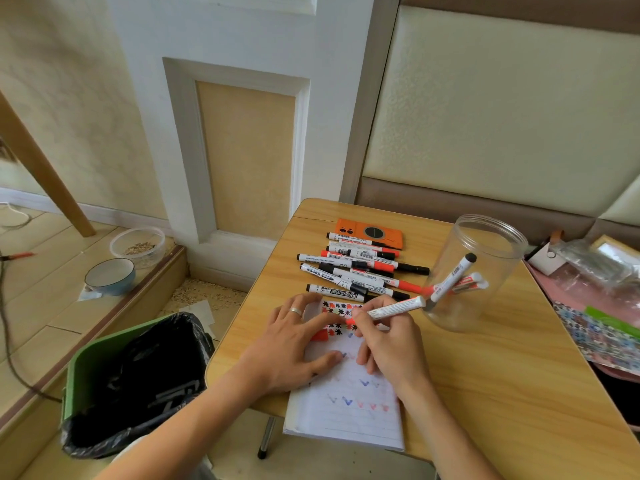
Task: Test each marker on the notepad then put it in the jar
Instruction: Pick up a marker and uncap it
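Note:
A lined notepad lies at the table's near edge, marked with several red and blue ticks. My right hand grips a white marker with a red section, its tip down on the page. My left hand lies flat on the pad's left side, and a red cap shows under its fingers. Several black and red markers lie in a heap behind the pad. At the right stands a clear plastic jar holding two or three markers.
An orange device lies behind the marker heap. A green bin with a black liner stands left of the wooden table. Bags and patterned paper crowd the right edge. Two bowls sit on the floor step.

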`<state>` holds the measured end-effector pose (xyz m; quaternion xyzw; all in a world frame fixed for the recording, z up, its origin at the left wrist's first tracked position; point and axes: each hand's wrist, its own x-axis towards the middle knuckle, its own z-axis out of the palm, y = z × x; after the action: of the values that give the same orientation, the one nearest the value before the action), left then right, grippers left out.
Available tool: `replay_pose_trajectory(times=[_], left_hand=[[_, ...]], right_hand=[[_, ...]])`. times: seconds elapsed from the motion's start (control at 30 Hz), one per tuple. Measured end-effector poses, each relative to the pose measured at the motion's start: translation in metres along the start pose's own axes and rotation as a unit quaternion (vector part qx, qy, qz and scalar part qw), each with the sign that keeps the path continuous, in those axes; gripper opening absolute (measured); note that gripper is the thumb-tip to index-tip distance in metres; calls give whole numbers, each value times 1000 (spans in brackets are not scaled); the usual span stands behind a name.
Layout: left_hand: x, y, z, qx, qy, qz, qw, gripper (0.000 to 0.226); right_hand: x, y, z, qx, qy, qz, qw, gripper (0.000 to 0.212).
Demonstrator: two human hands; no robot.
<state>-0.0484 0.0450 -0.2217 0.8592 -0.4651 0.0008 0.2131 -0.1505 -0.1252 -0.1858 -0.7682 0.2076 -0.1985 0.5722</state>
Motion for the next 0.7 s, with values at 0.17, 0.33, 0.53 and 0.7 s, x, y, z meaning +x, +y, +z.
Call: replay_pose_trajectory(times=[0.17, 0.33, 0.53, 0.7], left_hand=[[0, 2, -1, -9, 1, -7, 1000, 55], [0, 2, -1, -9, 3, 3, 1000, 51], [0, 2, -2, -6, -4, 6, 1000, 50], [0, 2, -2, -1, -9, 4, 1000, 50]], right_hand=[[-2, 2, 0, -37, 9, 2, 999, 21], [-3, 3, 0, -43, -4, 8, 999, 17], [-3, 4, 0, -38, -7, 7, 999, 16], [-2, 3, 0, -52, -16, 15, 998, 16]])
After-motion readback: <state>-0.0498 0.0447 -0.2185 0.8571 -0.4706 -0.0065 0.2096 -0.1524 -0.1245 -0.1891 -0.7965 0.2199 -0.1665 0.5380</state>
